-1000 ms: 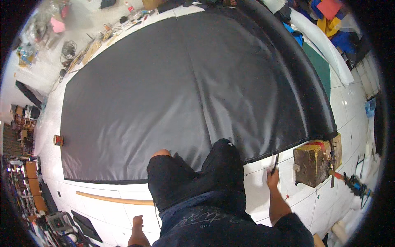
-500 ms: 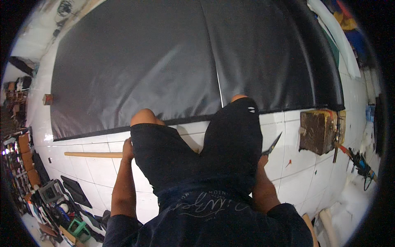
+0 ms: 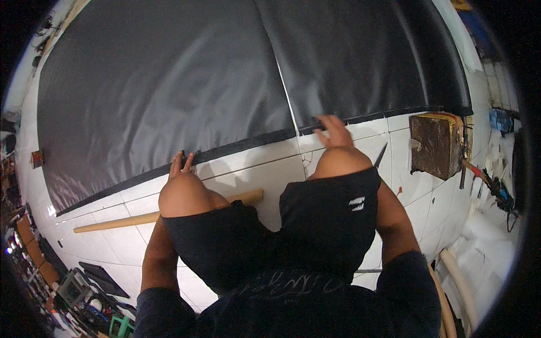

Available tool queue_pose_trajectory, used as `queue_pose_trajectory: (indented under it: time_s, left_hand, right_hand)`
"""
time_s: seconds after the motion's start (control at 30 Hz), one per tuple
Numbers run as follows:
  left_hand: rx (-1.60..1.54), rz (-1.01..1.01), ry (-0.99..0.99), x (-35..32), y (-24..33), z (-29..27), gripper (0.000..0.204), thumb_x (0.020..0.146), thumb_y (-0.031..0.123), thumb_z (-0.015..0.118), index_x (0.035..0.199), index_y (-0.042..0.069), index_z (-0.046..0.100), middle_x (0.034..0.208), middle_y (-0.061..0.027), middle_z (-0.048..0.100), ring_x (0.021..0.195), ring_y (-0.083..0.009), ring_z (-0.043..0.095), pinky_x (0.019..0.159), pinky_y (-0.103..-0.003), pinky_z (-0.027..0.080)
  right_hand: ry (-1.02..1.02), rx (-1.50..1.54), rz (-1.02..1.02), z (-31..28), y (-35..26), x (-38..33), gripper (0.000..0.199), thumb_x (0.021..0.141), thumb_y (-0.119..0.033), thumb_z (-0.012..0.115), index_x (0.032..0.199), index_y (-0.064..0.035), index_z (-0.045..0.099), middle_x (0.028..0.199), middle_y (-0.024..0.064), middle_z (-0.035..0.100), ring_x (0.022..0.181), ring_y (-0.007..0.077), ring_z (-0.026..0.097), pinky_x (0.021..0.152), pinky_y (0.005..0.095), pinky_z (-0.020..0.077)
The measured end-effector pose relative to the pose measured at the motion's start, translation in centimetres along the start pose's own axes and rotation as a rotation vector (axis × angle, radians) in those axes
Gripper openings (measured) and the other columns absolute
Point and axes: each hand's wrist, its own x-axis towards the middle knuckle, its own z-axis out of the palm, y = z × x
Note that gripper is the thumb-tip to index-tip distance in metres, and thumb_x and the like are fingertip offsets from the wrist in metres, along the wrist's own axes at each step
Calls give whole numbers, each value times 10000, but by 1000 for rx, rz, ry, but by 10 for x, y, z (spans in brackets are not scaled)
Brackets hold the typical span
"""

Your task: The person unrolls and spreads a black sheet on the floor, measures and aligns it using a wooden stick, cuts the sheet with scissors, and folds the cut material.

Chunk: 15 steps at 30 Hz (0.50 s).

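Note:
A big black sheet (image 3: 163, 84), smooth and leather-like, lies across the floor with soft wrinkles. A narrow slit parts it from a second black panel (image 3: 366, 62) on the right. Beyond my left knee, my left hand (image 3: 181, 163) rests its stretched, spread fingers on the near edge of the sheet. My right hand (image 3: 336, 132), slightly blurred, reaches past the right knee to the near edge of the right panel, thumb and fingers apart. A dark pointed blade (image 3: 381, 155) shows beside my right knee; its handle is hidden.
A long tan pole (image 3: 124, 222) lies on the white tiles, passing under my left leg. A brown block (image 3: 434, 145) stands at the right by the panel's corner, a red-handled tool (image 3: 479, 173) beside it. A small block (image 3: 37, 159) sits at the sheet's left edge. Clutter fills the lower left.
My left hand has left the pole and come forward to the sheet's edge. My right hand has moved forward from beside the bladed tool to the right panel. My body has shifted forward.

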Motion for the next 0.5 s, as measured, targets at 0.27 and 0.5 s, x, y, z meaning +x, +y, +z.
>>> queue_pose_trajectory:
  time_s: [0.27, 0.5]
  left_hand:
    - [13, 9, -257, 22, 27, -13, 629, 884, 219, 609, 1457, 265, 353, 1522, -169, 272, 1381, -409, 292, 1099, -543, 284]
    - [-17, -111, -346, 44, 58, -13, 691, 884, 208, 609, 1484, 283, 276, 1560, -158, 168, 1417, -412, 197, 1100, -580, 261]
  right_hand:
    - [-80, -476, -691, 1, -52, 46, 616, 860, -360, 626, 1410, -177, 417, 1437, 152, 385, 1344, 363, 331, 1054, 497, 346]
    - [-30, -413, -270, 24, -20, 52, 593, 876, -376, 599, 1415, -214, 413, 1530, 63, 282, 1405, 381, 239, 1113, 537, 238]
